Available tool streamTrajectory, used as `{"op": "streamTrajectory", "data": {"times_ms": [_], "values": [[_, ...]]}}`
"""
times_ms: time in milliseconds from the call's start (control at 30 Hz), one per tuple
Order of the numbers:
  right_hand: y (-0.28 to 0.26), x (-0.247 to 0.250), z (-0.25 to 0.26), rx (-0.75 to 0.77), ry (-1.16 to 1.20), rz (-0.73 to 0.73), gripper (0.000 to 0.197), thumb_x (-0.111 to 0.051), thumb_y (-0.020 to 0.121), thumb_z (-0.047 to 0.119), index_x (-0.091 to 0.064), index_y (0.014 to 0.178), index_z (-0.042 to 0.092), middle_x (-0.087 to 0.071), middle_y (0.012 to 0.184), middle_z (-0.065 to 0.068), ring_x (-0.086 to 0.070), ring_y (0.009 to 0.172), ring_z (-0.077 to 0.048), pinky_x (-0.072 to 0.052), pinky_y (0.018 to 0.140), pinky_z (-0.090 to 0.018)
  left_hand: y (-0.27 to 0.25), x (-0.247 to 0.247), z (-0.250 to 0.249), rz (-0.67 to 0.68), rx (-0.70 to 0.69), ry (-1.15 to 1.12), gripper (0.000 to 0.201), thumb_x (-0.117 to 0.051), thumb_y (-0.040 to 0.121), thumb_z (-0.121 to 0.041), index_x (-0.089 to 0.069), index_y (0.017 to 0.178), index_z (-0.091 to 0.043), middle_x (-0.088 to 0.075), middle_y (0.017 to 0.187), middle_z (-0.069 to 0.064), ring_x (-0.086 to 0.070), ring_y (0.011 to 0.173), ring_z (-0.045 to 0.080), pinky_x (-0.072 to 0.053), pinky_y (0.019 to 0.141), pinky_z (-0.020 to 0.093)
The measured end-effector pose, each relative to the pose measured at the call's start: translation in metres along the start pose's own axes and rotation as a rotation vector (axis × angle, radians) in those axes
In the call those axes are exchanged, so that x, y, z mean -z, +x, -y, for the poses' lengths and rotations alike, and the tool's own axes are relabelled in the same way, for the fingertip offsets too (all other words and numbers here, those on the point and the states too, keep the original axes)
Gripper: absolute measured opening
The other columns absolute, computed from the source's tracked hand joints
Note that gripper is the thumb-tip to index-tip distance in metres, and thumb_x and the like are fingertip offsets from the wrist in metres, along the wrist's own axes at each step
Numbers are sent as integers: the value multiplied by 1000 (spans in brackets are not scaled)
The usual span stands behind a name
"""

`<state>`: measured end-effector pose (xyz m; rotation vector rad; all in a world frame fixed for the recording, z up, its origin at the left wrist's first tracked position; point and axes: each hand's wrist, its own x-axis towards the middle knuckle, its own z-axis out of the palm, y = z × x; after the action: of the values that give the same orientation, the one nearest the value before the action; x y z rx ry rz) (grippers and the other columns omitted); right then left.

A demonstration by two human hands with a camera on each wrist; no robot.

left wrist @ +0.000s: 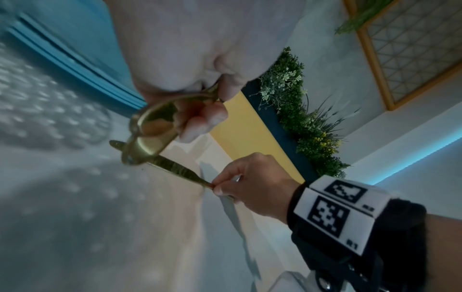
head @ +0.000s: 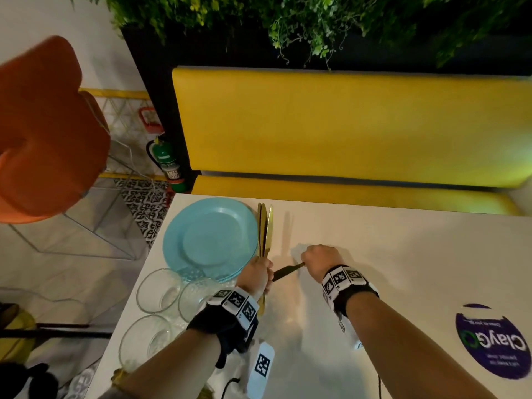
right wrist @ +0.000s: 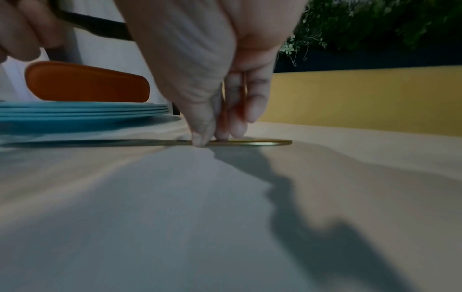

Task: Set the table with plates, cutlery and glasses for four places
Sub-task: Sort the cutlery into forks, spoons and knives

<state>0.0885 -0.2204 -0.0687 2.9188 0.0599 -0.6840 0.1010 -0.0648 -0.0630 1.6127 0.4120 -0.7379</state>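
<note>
A stack of blue plates (head: 210,240) (right wrist: 82,111) sits at the far left corner of the white table (head: 374,254). Three clear glasses (head: 158,289) stand in front of the stack. My left hand (head: 257,273) grips a bundle of gold cutlery (head: 265,231) beside the plates; spoon bowls (left wrist: 152,126) stick out below its fingers (left wrist: 200,118). My right hand (head: 319,259) (right wrist: 207,136) pinches one slim gold piece (head: 288,271) (left wrist: 175,168) (right wrist: 262,142), which lies low and flat on the table and reaches back toward the left hand.
A yellow bench (head: 345,133) runs along the table's far edge under green plants. An orange chair (head: 49,131) and a fire extinguisher (head: 165,159) stand off the left end. A round purple sticker (head: 492,341) and a marker card (head: 262,367) lie on the near tabletop.
</note>
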Motion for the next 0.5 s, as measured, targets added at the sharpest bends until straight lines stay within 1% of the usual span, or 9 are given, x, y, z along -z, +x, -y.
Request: {"op": "streamTrajectory", "data": {"times_ms": [67, 133, 167, 233, 300, 367, 500], "values": [[-4, -1, -3, 37, -36, 15, 33, -35, 95, 3, -57, 120, 3, -58, 121, -13, -58, 110, -29, -48, 87, -36, -2, -2, -2, 7, -22, 25, 25, -37, 97, -16, -44, 74, -13, -40, 54, 0, -33, 39, 10, -26, 40, 21], [-10, -2, -4, 65, -67, 31, 33, -35, 96, 2, -55, 122, 2, -57, 123, -14, -58, 112, -29, -47, 89, -37, -4, -5, -3, 20, -34, 26, 26, -35, 98, -16, -43, 73, -13, -37, 55, 0, -31, 34, 9, -26, 39, 20], [-13, -3, -5, 72, -82, 35, 34, -34, 96, 3, -54, 124, 2, -57, 124, -14, -57, 113, -29, -46, 90, -37, -4, -5, -3, 22, -34, 25, 27, -34, 98, -15, -43, 73, -13, -36, 55, 0, -31, 35, 9, -26, 39, 20], [-20, -7, -7, 72, -106, 43, 34, -34, 97, 4, -53, 124, 3, -57, 125, -14, -57, 113, -29, -46, 90, -37, -5, -5, -1, 22, -31, 23, 28, -33, 99, -17, -45, 75, -12, -36, 56, 1, -31, 43, 12, -26, 42, 22], [-28, -12, -9, 49, -108, 48, 33, -32, 98, 5, -53, 123, 4, -57, 124, -13, -58, 112, -29, -46, 88, -36, -8, -6, 0, 23, -50, 30, 28, -32, 100, -17, -48, 77, -12, -38, 56, 2, -32, 46, 13, -27, 43, 23], [-37, -20, -12, 12, -87, 41, 33, -32, 98, 6, -52, 124, 5, -58, 124, -12, -58, 112, -28, -46, 88, -35, -11, -8, 1, 2, -82, 40, 28, -32, 100, -14, -48, 78, -11, -41, 55, 3, -34, 45, 14, -27, 41, 22], [-55, -29, -18, -102, -6, -11, 36, -31, 97, 9, -49, 128, 8, -60, 125, -10, -59, 113, -27, -46, 89, -34, -15, -12, 4, -2, -92, 47, 29, -30, 100, -11, -45, 75, -10, -45, 56, 6, -38, 43, 18, -29, 39, 21]]}}
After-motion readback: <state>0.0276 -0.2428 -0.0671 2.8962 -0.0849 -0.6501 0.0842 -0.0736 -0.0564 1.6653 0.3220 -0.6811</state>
